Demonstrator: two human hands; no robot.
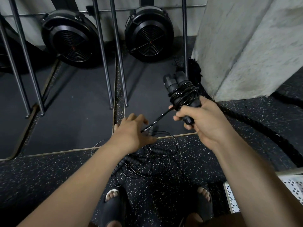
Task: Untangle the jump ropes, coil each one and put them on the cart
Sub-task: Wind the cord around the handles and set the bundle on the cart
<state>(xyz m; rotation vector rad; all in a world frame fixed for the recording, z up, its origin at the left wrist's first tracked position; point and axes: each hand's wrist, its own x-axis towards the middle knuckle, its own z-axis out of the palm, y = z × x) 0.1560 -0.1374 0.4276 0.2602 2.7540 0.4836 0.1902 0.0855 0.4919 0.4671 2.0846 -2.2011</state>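
Black speckled rubber floor, dark mats laid over it. Two round black fan housings sit at the far wall, with grey metal rails slanting down in front of them. Concrete pillar on the right, and a thick black battle rope curves round its base close to the right hand. White perforated cart edge at the lower right corner, beside the right foot in a dark slide sandal.

Tangled pile of thin jump ropes lies on the floor between the feet and the mats, under the left hand.

Right hand is clenched round the coiled jump rope: two black handles side by side with cord wound round them, held up in front of the pillar. Left hand is lower, fingers curled on the loose cord, which runs taut to the bundle.
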